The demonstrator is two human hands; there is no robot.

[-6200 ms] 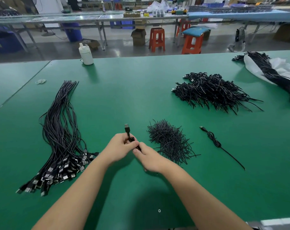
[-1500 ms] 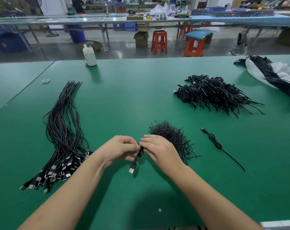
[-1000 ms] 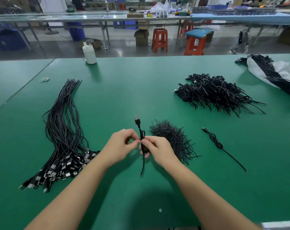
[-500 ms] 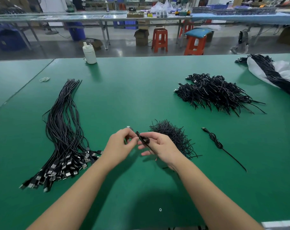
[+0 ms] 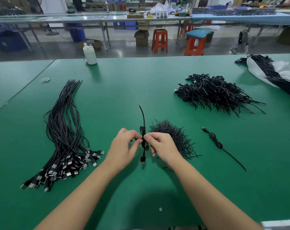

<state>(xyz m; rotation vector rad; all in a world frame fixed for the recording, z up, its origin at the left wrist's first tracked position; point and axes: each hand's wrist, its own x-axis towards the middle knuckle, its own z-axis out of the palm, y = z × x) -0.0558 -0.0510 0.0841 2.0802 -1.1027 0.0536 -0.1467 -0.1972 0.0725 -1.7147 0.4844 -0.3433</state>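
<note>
Swung round just now, our cable (image 5: 144, 140) runs away from us, tail far, plug near | left hand (image 5: 124, 150) and right hand (image 5: 162, 148) pinch its coil over green table (image 5: 124, 90) | orange stools (image 5: 159, 40) beyond.

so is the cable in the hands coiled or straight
Coiled: the cable loops bunch between the left hand and right hand, tail up, plug hanging down.

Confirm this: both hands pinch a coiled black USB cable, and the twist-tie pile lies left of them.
Not quite. The left hand and right hand do pinch the coiled black USB cable, but the twist-tie pile lies right of them, as the head view shows.
</note>
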